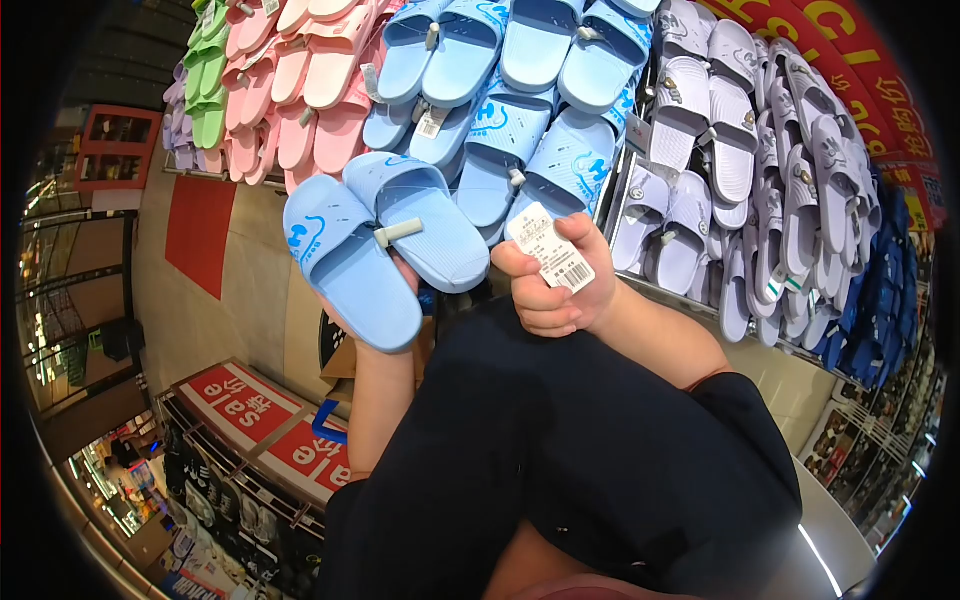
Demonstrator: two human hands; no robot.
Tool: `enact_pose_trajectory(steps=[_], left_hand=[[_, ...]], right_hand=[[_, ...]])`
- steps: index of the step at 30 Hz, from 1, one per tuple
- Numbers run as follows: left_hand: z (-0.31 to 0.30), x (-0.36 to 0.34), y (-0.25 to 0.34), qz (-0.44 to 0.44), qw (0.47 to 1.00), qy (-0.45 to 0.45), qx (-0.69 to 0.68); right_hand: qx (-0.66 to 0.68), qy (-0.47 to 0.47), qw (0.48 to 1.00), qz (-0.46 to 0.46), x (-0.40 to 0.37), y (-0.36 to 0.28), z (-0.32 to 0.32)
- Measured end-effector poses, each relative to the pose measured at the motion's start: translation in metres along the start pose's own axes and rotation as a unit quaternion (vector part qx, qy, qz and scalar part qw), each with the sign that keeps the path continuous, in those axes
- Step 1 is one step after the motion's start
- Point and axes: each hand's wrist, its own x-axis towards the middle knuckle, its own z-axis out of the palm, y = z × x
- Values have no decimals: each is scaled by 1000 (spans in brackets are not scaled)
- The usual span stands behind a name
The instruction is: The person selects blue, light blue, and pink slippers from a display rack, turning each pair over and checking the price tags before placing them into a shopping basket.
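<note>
And the left hand has the blue slippers gripped from beneath, fingers mostly hidden; the right hand pinches the white tag. Slippers at the tag's nine o'clock, long axes roughly eleven-to-five, left hand nearer!

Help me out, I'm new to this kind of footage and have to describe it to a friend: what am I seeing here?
There's no machine: these are a person's bare hands, seen in one picture from a camera worn on the head. The left hand holds two light-blue slippers, joined by a pale fastener. The right hand holds a white tag with a barcode. Beyond hang pink slippers, more blue ones and lilac ones. Red sale signs are lower left.
</note>
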Motion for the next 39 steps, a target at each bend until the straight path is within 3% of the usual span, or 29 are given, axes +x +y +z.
enact_pose_trajectory(steps=[3, 7, 10, 11, 13, 15, 17, 18, 20, 23, 24, 25, 26, 27, 28, 29, 31, 33, 35, 39], left_hand=[[-2, 0, 4, -7, 1000, 12, 8], [-4, 2, 13, 1, 998, 43, 42], [-6, 4, 23, 14, 990, 88, 112], [-6, 2, 25, 11, 987, 99, 130], [2, -3, 26, -20, 989, 91, 116], [11, -8, 29, -77, 993, 74, 58], [10, -13, 35, -134, 988, 79, 7], [4, -16, 40, -153, 975, 124, 102], [-17, -24, 57, -185, 916, 217, 281], [-46, -40, 86, -113, 914, 223, 319], [-48, -51, 95, -142, 938, 196, 249], [-54, -63, 93, -149, 925, 243, 253], [-54, -77, 85, -119, 886, 262, 363], [-51, -91, 74, -90, 833, 281, 468], [-55, -104, 66, -97, 816, 254, 510], [-58, -114, 63, -127, 832, 222, 493], [-58, -120, 53, -163, 827, 185, 505], [-71, -118, 48, -171, 900, 222, 334], [-80, -118, 55, -169, 931, 243, 213], [-76, -116, 87, -178, 930, 309, 83]], right_hand=[[-69, 51, 996, -14, -1, -4, 3], [-333, 147, 931, 23, -15, -20, -2], [-496, 291, 818, -3, -15, -22, -10], [-598, 316, 736, -18, -14, -25, -19], [-636, 298, 708, -79, 4, -24, -25], [-472, 328, 811, -107, 26, -19, -22], [-369, 360, 842, -158, 54, -14, -21], [-342, 346, 857, -172, 60, -17, -21], [-384, 377, 823, -184, 68, -18, -22], [-452, 438, 752, -195, 81, -13, -29], [-476, 457, 724, -199, 86, -11, -33], [-499, 475, 695, -205, 92, -8, -36], [-518, 461, 686, -220, 100, -1, -38], [-572, 462, 648, -198, 104, 4, -41], [-623, 459, 608, -177, 106, 7, -44], [-672, 452, 565, -157, 108, 11, -48], [-705, 425, 553, -129, 113, 21, -52], [-748, 391, 529, -89, 120, 34, -50], [-739, 354, 569, -71, 120, 49, -60], [-785, 272, 556, -29, 114, 64, -87]])
